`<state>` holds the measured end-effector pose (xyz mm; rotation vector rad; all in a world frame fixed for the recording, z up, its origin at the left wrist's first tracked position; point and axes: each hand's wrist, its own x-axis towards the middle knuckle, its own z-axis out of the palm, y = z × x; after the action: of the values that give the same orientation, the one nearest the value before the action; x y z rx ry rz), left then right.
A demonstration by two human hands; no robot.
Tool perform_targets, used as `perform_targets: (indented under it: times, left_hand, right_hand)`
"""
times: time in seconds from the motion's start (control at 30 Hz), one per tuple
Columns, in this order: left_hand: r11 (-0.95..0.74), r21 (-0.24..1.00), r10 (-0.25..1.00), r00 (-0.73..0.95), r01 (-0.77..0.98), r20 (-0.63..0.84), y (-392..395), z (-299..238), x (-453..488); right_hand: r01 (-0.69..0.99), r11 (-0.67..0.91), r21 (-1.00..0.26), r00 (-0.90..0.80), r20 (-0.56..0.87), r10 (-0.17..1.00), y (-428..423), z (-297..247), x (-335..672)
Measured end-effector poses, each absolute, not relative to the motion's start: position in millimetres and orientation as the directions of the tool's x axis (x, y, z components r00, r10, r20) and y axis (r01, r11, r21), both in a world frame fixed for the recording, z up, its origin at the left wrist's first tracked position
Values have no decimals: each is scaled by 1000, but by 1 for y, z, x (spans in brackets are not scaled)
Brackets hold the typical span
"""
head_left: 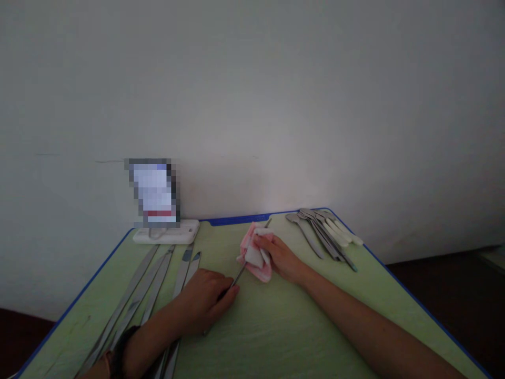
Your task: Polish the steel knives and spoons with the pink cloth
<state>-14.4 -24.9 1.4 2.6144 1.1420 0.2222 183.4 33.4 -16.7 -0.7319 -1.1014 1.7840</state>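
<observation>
My left hand (208, 301) rests on the green table (276, 326) with its fingers closed round the handle end of a slim metal utensil (238, 277). The utensil runs up and right into a pink and white cloth (255, 256). My right hand (281, 257) is wrapped round that cloth, which is folded over the utensil's far part. A small metal tip (268, 223) shows beyond the cloth. What kind of utensil it is stays hidden.
Several long metal knives (158, 284) lie side by side at the left. A pile of spoons and white-handled cutlery (323, 234) lies at the back right. A white stand (168, 231) with a blurred screen sits against the wall. The table has a blue edge.
</observation>
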Motion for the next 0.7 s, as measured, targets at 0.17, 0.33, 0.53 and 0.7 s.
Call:
perform_targets:
  times: [0.17,0.33,0.53,0.7]
  left_hand:
    - [-650,308,738,673,694,42,-24,1,-14]
    - [-653,302,737,674,695,43,-25,2,-14]
    - [-646,309,739,673,698,26,-25,3,-14]
    - [-651,307,736,677,694,29,-25,1,-13]
  right_hand:
    - [-356,-199,-913,-423,-32,906,34,-16,184]
    - [-341,-183,-922,-443,-14,896,35,-16,185]
    - [-353,-193,-915,-420,-29,907,34,-16,184]
    - [-338,-198,-920,-413,-44,910,34,-17,185]
